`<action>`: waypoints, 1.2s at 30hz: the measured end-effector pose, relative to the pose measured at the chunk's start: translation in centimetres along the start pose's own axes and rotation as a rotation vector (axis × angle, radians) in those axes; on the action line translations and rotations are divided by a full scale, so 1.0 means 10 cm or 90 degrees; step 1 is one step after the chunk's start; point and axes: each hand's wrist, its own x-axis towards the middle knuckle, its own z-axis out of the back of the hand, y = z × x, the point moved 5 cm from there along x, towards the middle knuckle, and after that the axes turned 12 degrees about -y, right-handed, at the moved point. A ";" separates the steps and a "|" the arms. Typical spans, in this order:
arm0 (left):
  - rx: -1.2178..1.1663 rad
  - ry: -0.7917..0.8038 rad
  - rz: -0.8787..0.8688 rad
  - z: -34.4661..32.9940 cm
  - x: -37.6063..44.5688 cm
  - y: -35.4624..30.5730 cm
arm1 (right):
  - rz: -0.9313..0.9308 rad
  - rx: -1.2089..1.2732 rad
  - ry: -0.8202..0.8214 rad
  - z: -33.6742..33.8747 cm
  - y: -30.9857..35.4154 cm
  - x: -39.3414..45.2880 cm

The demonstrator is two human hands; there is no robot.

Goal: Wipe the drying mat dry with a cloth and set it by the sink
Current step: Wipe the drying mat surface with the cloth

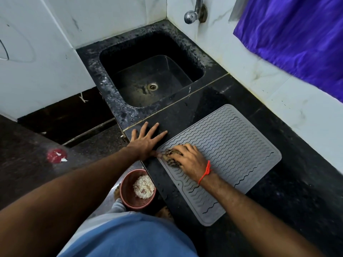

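A grey ribbed drying mat (230,145) lies flat on the black counter (289,182), to the right of the black sink (148,71). My right hand (187,160) presses a crumpled brownish cloth (171,158) onto the mat's left edge; a red thread circles that wrist. Just beyond the mat's left corner, my left hand (146,140) rests flat on the counter with its fingers spread and its thumb touching the mat's edge.
A tap (194,13) is fixed to the wall above the sink. A purple curtain (297,34) hangs at the right. On the floor below the counter edge stands a reddish bucket (130,199) with white scraps. A red spot (56,155) marks the floor at the left.
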 end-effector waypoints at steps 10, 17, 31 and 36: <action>-0.009 0.012 0.008 -0.03 -0.02 0.01 | -0.274 -0.131 -0.008 0.52 -1.86 -0.02; -0.027 0.008 0.026 -0.02 0.01 0.03 | -0.460 -0.095 -0.061 0.66 -2.01 0.11; -0.003 0.070 0.036 0.08 0.11 -0.01 | -0.029 0.013 0.032 0.15 -0.57 0.28; -0.013 0.070 0.041 0.06 0.10 -0.03 | -0.158 -0.058 0.048 0.31 -1.48 0.28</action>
